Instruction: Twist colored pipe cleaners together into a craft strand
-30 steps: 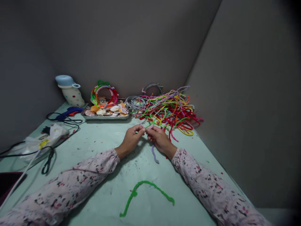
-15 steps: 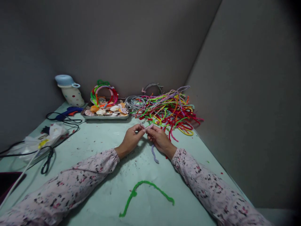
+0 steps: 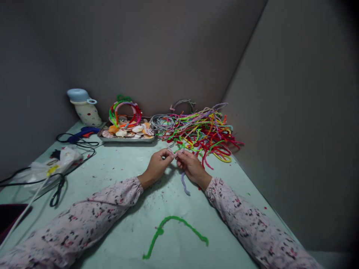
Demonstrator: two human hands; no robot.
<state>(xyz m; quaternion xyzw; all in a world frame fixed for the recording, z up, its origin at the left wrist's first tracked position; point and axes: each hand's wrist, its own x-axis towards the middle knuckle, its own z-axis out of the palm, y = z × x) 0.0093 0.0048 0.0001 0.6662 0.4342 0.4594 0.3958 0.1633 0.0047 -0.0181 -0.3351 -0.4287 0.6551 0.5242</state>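
Two bare hands, long pale pink sleeves [image 3: 92,216], dark and red floral speckles

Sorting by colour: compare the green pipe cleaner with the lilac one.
The green pipe cleaner lies loose on the table; the lilac pipe cleaner is pinched between the left hand and right hand. Green arches flat with a knot; lilac trails from the hands. Both are fuzzy stems.

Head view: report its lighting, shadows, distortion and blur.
Head view: dim, even light with no glare; a soft shadow lies beside the left hand on the table; the right edge darkens to a vignette; wide-angle stretch widens the sleeves toward the lower corners; the pile of pipe cleaners shows clear colours, but the grip on the lilac pipe cleaner is too small to resolve.
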